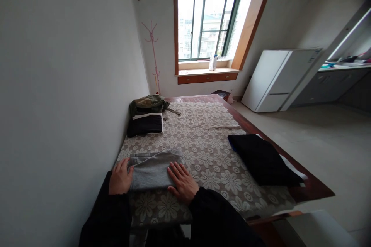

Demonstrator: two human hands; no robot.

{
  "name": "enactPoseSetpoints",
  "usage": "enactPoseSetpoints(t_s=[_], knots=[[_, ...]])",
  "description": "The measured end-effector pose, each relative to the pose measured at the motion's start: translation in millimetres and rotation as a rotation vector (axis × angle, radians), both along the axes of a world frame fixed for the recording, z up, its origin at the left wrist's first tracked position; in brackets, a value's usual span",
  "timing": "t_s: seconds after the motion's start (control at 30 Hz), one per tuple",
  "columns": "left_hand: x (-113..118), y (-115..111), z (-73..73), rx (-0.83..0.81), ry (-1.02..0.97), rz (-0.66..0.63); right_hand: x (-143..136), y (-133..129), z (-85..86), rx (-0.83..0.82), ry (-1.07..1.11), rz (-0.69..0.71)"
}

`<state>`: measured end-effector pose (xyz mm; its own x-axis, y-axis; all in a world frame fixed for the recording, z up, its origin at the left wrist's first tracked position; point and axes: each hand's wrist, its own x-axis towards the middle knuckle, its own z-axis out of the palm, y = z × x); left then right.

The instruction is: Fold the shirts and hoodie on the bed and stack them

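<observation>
A folded grey garment (152, 171) lies flat near the close edge of the table, on a floral lace tablecloth (204, 158). Against its left edge rests my left hand (121, 177), fingers stretched forward and thumb toward the cloth. My right hand (182, 181) lies flat over the garment's right side with its fingers spread. Neither hand grips anything. What kind of garment it is, I cannot tell from the folded shape.
Folded black clothes (265, 160) lie on the right side of the table. At the back left, a dark folded stack (146, 124) sits before a green backpack (149, 103) by the wall. Beyond stand a pink coat rack (153, 50) and a white fridge (278, 79).
</observation>
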<state>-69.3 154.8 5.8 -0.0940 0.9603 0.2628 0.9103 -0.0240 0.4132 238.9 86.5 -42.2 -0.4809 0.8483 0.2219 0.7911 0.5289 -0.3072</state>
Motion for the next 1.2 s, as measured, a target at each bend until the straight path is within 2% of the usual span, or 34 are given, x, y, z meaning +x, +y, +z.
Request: enactPoseSetpoints(t_s=[0.07,0.17,0.27,0.33,0.43,0.57,0.67,0.8,0.9,0.97,1.07,1.2], knots=[[28,-2,-1.7,0.006,0.05,-0.101,-9,6,12.0,-0.021,-0.006,-0.046],[82,-3,-13.3,-0.042,0.039,-0.327,-25,26,28.6,-0.041,0.026,-0.126],[121,-5,-29.8,-0.066,0.037,-0.418,-34,47,27.7,-0.036,0.048,-0.239],[131,-6,-39.6,-0.046,0.05,-0.412,-34,56,16.9,-0.036,0.037,-0.296],[131,-8,-49.2,0.01,0.104,-0.398,-31,60,-1.7,-0.045,0.034,-0.308],[129,-9,-51.2,0.046,0.17,-0.391,-29,61,-10.4,-0.093,0.096,-0.296],[131,-9,-45.1,0.021,0.194,-0.377,-21,67,-8.5,-0.145,0.371,-0.311],[137,-20,-36.0,-0.037,0.186,-0.412,4,63,-7.3,-0.278,1.156,-0.464],[151,-41,-36.8,-0.079,0.162,-0.547,21,37,-7.8,-0.499,1.632,-0.539],[162,-55,-39.8,-0.073,0.159,-0.589,26,12,-6.3,-0.618,1.758,-0.554],[173,-67,-43.8,-0.044,0.153,-0.555,26,-16,1.2,-0.752,1.824,-0.521],[169,-63,-46.0,-0.064,0.105,-0.553,24,-25,14.1,-0.843,1.947,-0.389]])
